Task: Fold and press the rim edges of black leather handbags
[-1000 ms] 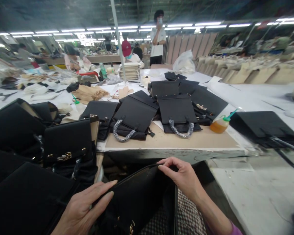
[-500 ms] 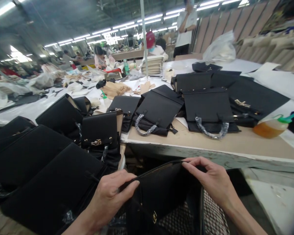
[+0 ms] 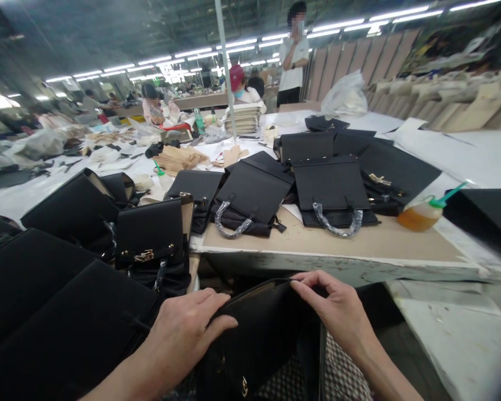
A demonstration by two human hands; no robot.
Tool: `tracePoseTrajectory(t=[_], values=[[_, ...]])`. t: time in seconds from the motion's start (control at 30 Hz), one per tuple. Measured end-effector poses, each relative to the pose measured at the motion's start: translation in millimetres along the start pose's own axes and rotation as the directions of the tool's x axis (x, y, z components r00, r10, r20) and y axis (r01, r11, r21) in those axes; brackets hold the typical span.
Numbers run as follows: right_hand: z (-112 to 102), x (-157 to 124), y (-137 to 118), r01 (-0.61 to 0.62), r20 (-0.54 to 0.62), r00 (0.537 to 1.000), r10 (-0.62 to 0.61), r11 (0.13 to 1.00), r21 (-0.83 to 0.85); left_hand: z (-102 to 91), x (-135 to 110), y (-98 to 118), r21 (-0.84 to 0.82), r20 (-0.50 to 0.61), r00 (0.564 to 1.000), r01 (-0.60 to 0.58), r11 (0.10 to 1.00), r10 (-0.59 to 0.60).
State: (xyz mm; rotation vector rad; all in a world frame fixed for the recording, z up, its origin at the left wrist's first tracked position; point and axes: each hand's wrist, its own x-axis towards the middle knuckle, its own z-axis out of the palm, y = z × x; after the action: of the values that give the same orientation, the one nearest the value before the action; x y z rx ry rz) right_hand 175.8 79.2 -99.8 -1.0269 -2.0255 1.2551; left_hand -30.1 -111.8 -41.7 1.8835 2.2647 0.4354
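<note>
A black handbag (image 3: 261,328) is held low in front of me, below the table's edge, its top rim slanting up to the right. My left hand (image 3: 187,328) holds the rim's left end, thumb on the near face and fingers over the edge. At the right end of the same rim, my right hand (image 3: 334,303) pinches the edge between thumb and fingertips. Gold-coloured hardware (image 3: 244,385) shows low on the bag. Its lower part runs out of view, over checked cloth (image 3: 342,367).
Several black handbags (image 3: 329,186) with plastic-wrapped handles lie on the table (image 3: 342,245); more black bags (image 3: 73,306) crowd my left. A squeeze bottle of amber liquid (image 3: 421,216) stands at the right. A metal pole (image 3: 225,61) rises mid-table. Other people sit and stand beyond.
My view has turned slightly right, so the table's things appear further left. Both hands stay at the bag's rim; my left thumb lies a little further from its fingertips.
</note>
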Motion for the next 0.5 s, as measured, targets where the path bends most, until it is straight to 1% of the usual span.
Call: tracePoseTrajectory(t=[0.03,0.1,0.17,0.23,0.3,0.4,0.5], values=[[0.2,-0.1,1.2,-0.001,-0.002,1.0,0.001,1.0,0.005,-0.6,3.8,2.0,0.011,0.032,0.999,0.003,1.0,-0.004],[-0.1,-0.5,3.4,-0.002,-0.007,1.0,0.002,1.0,0.013,-1.8,10.2,5.5,-0.024,0.065,0.998,0.02,1.0,-0.018],[-1.3,-0.9,4.5,-0.008,-0.009,1.0,0.008,1.0,0.019,-3.3,14.7,8.1,-0.116,0.076,0.996,0.049,0.992,-0.04],[-3.0,-1.3,4.5,-0.018,-0.014,1.0,0.019,1.0,0.024,-4.9,17.8,9.9,-0.224,0.093,0.992,0.103,0.969,-0.084],[-4.3,-1.7,4.6,-0.02,-0.016,1.0,0.02,0.999,0.029,-5.9,20.3,11.4,-0.317,0.122,0.981,0.18,0.931,-0.148],[-5.2,-2.3,5.2,-0.012,-0.01,1.0,0.012,0.999,0.039,-6.3,23.5,13.2,-0.436,0.185,0.955,0.291,0.851,-0.232],[-4.9,-3.6,4.3,-0.009,-0.008,1.0,0.009,0.999,0.053,-8.4,26.4,13.9,-0.491,0.244,0.929,0.366,0.79,-0.279]])
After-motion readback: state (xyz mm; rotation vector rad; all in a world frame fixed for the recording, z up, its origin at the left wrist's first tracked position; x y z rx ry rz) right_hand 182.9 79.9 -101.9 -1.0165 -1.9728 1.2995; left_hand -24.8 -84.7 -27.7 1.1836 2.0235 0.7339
